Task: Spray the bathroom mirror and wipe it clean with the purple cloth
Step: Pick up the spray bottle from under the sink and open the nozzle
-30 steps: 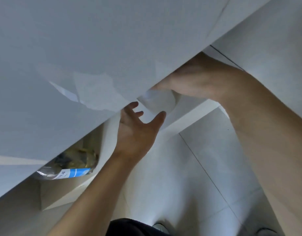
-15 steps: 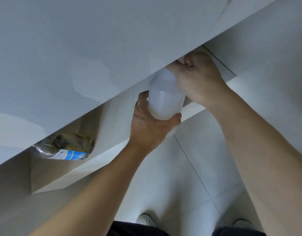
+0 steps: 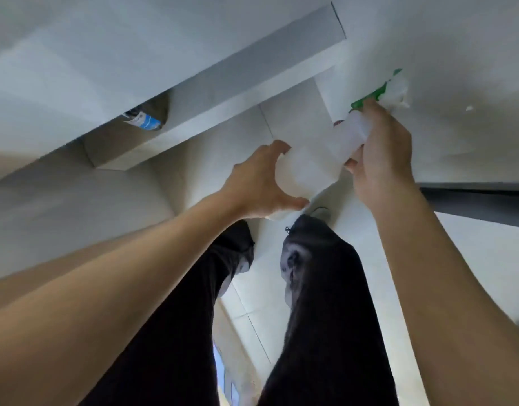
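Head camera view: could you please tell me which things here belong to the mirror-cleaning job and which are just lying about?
For the job:
- translucent white plastic spray bottle with green trigger
- left hand, its grip around the bottle's base
- right hand, gripping the bottle's neck

Lying about:
- clear bag with blue label in the recess under the counter

No purple cloth or mirror visible.

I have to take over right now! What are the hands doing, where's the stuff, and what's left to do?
Left hand: cupping the base of the spray bottle.
Right hand: gripping the bottle's neck, just below the green-and-white spray head.
Bottle: tilted, held over the floor.
Mirror and purple cloth: not in view.
Done: bottle is in hand.
Left: as far as this shows, spray the mirror, then wipe it with the cloth.
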`<state>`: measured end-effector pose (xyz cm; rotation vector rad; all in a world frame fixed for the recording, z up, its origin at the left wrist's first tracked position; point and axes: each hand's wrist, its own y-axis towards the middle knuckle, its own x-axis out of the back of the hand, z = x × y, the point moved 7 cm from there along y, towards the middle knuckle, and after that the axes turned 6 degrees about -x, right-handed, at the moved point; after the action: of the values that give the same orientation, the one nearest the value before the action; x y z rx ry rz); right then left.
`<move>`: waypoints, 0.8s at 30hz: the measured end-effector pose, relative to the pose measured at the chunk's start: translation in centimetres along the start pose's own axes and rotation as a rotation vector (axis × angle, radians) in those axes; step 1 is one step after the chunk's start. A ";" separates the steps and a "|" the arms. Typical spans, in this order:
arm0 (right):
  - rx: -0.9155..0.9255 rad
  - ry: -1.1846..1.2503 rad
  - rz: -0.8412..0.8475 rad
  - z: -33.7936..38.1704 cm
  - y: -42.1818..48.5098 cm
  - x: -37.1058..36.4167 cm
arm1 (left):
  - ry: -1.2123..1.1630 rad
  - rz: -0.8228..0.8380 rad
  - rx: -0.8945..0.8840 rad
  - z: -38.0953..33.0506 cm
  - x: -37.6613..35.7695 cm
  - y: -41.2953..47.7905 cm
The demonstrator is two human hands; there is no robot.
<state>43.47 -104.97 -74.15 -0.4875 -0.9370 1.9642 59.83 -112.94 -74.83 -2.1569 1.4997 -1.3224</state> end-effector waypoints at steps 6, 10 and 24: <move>0.085 0.058 -0.058 9.7 -11.9 1.4 | 0.083 -0.055 -0.044 -9.3 6.2 -10.3; 0.233 0.119 0.035 17.8 -19.3 -1.3 | 0.057 -0.169 -0.054 -14.5 12.9 -15.1; 0.713 0.042 0.528 41.1 -36.8 -7.8 | -0.510 -0.849 -0.504 -33.6 43.5 -27.7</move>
<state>41.43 -116.87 -19.77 -0.3708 -0.0235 2.5661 56.20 -125.77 -14.74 -3.3234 0.7637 -0.4260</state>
